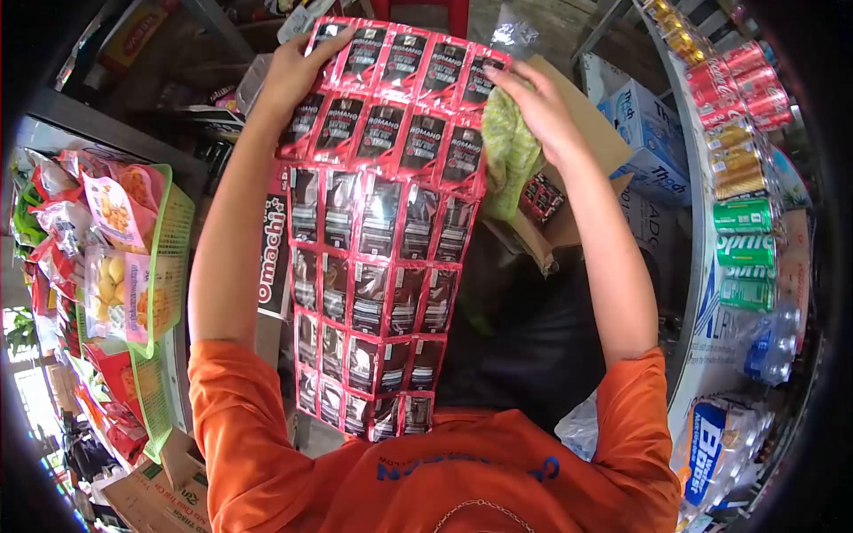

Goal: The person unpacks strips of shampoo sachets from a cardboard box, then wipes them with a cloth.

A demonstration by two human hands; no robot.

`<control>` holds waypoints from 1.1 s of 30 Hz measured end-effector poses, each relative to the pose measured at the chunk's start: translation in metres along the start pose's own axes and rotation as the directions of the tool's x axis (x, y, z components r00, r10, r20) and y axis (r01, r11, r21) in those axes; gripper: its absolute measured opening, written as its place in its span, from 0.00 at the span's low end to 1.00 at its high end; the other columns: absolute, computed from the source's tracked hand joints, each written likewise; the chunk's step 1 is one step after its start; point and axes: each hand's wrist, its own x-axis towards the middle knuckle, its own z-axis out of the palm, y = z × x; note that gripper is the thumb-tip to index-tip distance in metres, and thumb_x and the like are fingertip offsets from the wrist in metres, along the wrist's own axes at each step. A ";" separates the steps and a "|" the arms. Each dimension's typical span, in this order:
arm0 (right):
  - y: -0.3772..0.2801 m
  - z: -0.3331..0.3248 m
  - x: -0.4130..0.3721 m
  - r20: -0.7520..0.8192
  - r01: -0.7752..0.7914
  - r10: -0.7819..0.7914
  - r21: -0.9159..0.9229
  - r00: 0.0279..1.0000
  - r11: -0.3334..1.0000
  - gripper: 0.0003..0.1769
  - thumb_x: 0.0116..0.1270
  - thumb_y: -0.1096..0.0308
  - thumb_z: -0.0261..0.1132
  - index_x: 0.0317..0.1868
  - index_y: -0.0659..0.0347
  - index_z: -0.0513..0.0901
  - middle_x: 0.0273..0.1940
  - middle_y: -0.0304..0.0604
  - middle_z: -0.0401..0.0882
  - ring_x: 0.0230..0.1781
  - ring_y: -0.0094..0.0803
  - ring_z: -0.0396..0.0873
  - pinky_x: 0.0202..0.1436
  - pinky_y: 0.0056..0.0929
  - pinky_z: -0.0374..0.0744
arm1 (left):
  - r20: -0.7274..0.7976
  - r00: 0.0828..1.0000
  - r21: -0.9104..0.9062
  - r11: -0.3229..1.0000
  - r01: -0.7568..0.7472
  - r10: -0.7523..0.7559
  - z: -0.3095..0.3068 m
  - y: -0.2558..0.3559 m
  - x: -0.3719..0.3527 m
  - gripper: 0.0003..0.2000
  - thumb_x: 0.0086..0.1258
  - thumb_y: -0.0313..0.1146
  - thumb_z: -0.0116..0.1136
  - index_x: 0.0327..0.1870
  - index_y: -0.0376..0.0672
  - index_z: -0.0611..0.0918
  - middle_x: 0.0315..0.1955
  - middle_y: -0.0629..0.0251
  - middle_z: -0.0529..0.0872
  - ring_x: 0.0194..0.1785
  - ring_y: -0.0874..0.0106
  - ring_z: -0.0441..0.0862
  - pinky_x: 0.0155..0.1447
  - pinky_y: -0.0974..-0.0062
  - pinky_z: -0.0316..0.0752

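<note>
A long sheet of joined red and black Romano sachets (378, 200) hangs between my arms, with its lower end near my orange shirt. Its top rows show printed fronts; the rows below show darker sides with white labels. My left hand (300, 75) grips the top left corner, thumb over the front. At the top right corner, my right hand (540, 105) is closed on the sheet's edge. A crumpled yellow-green cloth (508, 147) hangs under the right hand's fingers and appears to be held with the sheet. Some fingers are hidden behind it.
An open cardboard box (582, 111) with small red packets stands behind my right hand. Snack packs fill a green basket (169, 258) at left. The right shelf holds Coca-Cola cans (737, 84), Sprite cans (745, 253) and bottles. An Omachi carton (274, 249) stands beside the sheet.
</note>
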 end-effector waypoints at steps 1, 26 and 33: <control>-0.001 0.000 0.000 -0.026 0.014 -0.015 -0.025 1.000 1.000 0.45 0.69 0.47 0.73 0.73 0.74 0.72 0.66 0.60 0.79 0.68 0.39 0.78 0.71 0.34 0.73 | 0.088 0.992 0.003 0.995 0.096 -0.096 0.001 0.002 0.000 0.37 0.68 0.56 0.70 0.64 0.30 0.81 0.46 0.60 0.90 0.43 0.76 0.89 0.51 0.78 0.81; -0.015 0.136 -0.110 0.463 0.858 -0.724 -0.315 0.512 0.405 0.24 0.69 0.55 0.68 0.63 0.52 0.86 0.71 0.46 0.77 0.73 0.48 0.73 0.78 0.48 0.71 | 0.164 0.986 -0.303 0.953 0.025 0.026 0.027 0.020 0.005 0.29 0.75 0.45 0.69 0.65 0.30 0.78 0.45 0.60 0.89 0.43 0.73 0.86 0.46 0.74 0.81; 0.001 0.173 -0.254 0.810 0.935 -0.481 -0.224 0.335 0.274 0.17 0.68 0.67 0.60 0.53 0.66 0.86 0.62 0.57 0.82 0.67 0.49 0.78 0.78 0.47 0.70 | 0.105 0.971 -0.317 0.932 -0.174 0.217 0.030 0.031 0.007 0.25 0.77 0.46 0.65 0.61 0.31 0.81 0.48 0.59 0.89 0.48 0.71 0.87 0.53 0.73 0.81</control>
